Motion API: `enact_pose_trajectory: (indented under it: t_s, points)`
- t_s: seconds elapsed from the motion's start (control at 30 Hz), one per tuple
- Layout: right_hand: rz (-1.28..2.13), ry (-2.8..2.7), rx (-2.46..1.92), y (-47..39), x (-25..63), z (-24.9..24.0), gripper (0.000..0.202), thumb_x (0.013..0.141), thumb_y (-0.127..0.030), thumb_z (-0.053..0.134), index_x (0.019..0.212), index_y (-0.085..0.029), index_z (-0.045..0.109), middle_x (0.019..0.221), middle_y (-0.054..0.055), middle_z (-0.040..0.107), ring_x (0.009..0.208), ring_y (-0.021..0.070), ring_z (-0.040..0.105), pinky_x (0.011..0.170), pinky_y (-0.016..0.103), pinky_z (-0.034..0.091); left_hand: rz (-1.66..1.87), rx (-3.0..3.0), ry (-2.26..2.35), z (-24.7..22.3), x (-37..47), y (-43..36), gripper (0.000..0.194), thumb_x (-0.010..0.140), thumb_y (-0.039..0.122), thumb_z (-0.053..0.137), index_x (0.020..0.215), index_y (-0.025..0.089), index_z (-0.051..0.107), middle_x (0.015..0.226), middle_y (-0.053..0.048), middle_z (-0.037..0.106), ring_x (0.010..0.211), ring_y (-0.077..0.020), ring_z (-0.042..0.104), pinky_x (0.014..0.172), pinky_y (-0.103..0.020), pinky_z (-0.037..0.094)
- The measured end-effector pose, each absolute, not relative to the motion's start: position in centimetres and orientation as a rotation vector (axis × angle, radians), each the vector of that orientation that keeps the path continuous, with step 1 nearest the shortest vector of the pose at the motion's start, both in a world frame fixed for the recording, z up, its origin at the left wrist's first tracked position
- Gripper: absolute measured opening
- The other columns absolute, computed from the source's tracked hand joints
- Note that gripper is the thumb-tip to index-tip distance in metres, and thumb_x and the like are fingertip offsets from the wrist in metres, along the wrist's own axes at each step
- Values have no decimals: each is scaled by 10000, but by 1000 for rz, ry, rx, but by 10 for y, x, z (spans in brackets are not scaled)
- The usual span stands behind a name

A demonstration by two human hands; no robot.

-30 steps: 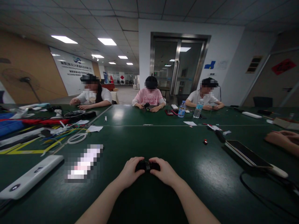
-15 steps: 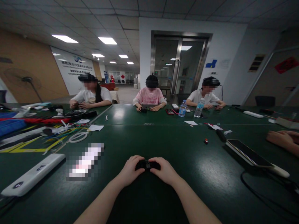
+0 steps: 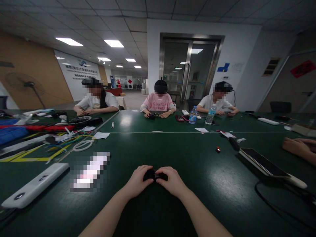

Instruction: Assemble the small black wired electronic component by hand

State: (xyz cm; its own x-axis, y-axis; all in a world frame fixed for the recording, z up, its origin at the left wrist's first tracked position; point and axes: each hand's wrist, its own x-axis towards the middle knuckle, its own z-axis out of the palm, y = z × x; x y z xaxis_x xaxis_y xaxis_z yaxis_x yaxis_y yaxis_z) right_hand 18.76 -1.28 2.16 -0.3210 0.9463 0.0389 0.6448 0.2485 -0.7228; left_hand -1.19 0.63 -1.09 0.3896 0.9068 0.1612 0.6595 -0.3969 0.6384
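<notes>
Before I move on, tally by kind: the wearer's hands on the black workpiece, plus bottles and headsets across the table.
Left hand and right hand on the black workpiece: 2
Bottles: 2
Black headsets: 3
Total: 7

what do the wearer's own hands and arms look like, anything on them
The left hand and right hand are bare, with no gloves and no ring visible. The left forearm and right forearm show no sleeve, watch or bracelet down to the picture's bottom edge.
</notes>
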Motion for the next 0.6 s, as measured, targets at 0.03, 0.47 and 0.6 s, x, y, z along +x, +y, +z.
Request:
enact_pose_trajectory:
  t_s: [0.03, 0.47, 0.6]
  points:
    - [839, -2051, -1445, -12, 187, 21, 268, 733, -308, 615, 1001, -303, 618, 1123, -15, 593, 1118, 212, 474, 962, 399, 342, 688, 2174, 1345, -10, -11, 6, 442, 738, 288, 606, 1169, 230, 523, 1195, -74, 553, 1128, -250, 477, 966, -397, 370]
    - [805, -2077, -1450, -13, 186, 22, 216, 745, -318, 609, 959, -297, 620, 1086, -22, 612, 1099, 209, 484, 957, 403, 325, 667, 2187, 1361, -6, -10, 5, 402, 744, 280, 604, 1141, 242, 546, 1163, -58, 580, 1108, -244, 489, 960, -400, 376]
    - [798, -2074, -1448, -13, 185, 23, 225, 733, -331, 624, 954, -295, 618, 1076, -21, 614, 1096, 209, 482, 959, 405, 321, 681, 2193, 1352, -6, -10, 5, 448, 738, 291, 615, 1174, 243, 522, 1175, -60, 571, 1115, -239, 482, 968, -397, 369]
